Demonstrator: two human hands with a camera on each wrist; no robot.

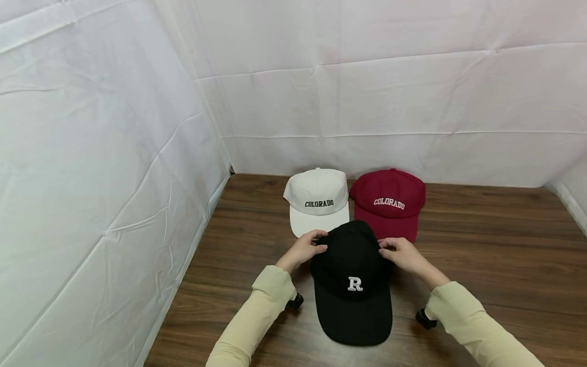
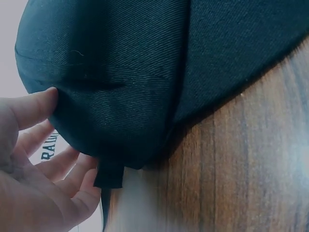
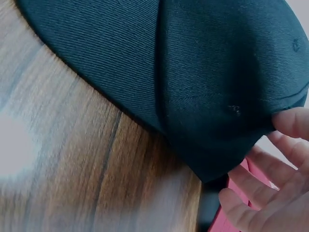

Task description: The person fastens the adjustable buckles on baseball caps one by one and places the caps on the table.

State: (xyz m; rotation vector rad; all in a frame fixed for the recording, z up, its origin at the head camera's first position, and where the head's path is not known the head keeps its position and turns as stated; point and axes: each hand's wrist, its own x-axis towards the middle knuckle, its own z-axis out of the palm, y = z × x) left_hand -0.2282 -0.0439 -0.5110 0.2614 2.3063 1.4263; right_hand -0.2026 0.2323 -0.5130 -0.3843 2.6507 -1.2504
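A black baseball cap (image 1: 352,260) with a white letter R has its brim toward me, at the front of a row of caps. My left hand (image 1: 304,251) grips its left side; in the left wrist view the thumb presses the crown while the other fingers are tucked at the rear edge. On the opposite side my right hand (image 1: 404,256) pinches the crown in the same way, as the right wrist view shows. Directly behind are a white cap (image 1: 317,186) and a dark red cap (image 1: 390,187), both lettered COLORADO and standing side by side. The black cap partly covers their brims.
The caps are on a brown wood-grain table (image 1: 495,244). White cloth walls (image 1: 376,97) rise along its back and left edges, with another at the far right. Each wrist carries a small black device (image 1: 426,319).
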